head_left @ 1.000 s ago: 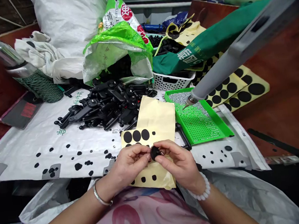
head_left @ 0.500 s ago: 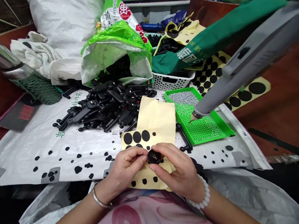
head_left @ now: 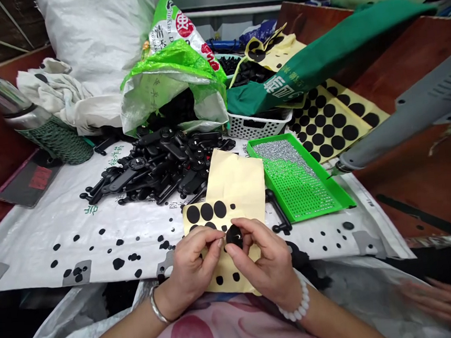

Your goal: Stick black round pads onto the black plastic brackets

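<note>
My right hand (head_left: pixel 262 247) pinches a small round black part (head_left: pixel 234 237) between thumb and fingers, its face turned partly sideways. Just left of it, my left hand (head_left: pixel 197 258) has thumb and index finger pressed together near the part's edge; anything between those fingertips is too small to make out. Beneath both hands lies a cream sticker sheet (head_left: pixel 246 188) with black round stickers. A heap of black plastic arms (head_left: pixel 162 164) sits behind it, and one black arm (head_left: pixel 278 210) lies to the right of the sheet.
A green tray (head_left: pixel 305 183) of small metal pieces stands at the right, with a grey power screwdriver (head_left: pixel 398 117) over its edge. Behind are an open green bag (head_left: pixel 177 63) and a white basket (head_left: pixel 259 125). A flask (head_left: pixel 47 121) stands left. Another person's blurred hand (head_left: pixel 438 297) shows at lower right.
The black part has turned in my right hand. The screwdriver has moved right, away from the tray's middle. Another person's hand has appeared at lower right.
</note>
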`<action>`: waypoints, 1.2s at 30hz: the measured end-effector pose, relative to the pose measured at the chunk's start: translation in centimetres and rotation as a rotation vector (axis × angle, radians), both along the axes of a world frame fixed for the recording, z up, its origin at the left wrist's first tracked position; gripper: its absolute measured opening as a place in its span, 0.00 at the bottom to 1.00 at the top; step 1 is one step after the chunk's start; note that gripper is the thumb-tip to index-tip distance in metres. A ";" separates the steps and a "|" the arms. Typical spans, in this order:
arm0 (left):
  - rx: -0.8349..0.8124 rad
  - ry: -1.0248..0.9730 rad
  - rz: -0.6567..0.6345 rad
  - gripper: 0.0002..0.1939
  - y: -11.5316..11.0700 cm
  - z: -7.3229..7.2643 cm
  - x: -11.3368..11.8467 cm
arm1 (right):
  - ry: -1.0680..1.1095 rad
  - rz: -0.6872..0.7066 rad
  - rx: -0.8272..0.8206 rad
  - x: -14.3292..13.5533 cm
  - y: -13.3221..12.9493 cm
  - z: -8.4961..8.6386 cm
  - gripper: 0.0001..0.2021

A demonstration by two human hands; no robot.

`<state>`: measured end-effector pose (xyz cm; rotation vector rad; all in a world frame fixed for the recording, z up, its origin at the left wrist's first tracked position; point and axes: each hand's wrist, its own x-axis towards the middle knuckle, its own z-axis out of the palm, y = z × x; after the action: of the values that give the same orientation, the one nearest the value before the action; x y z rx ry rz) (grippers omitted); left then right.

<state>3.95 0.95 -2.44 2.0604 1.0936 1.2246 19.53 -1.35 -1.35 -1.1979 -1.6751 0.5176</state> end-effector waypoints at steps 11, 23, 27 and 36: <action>0.048 0.000 0.086 0.06 0.2 -0.7 0.3 | 0.251 0.006 -0.208 -0.9 0.6 -1.8 0.13; -0.007 0.031 -0.047 0.07 1.0 -0.7 -2.0 | 0.155 0.261 -0.044 0.0 1.7 -1.5 0.11; -0.031 0.071 -0.080 0.07 1.2 -0.1 -2.5 | 0.098 0.294 -0.028 0.0 2.1 -1.0 0.10; -0.082 0.190 -0.225 0.07 1.7 0.3 -2.5 | 0.133 0.322 -0.072 0.6 2.3 -0.2 0.06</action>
<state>1.42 2.68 -2.12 2.2014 0.9446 0.8756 20.14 0.90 -1.60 -0.9241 -1.7541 0.8442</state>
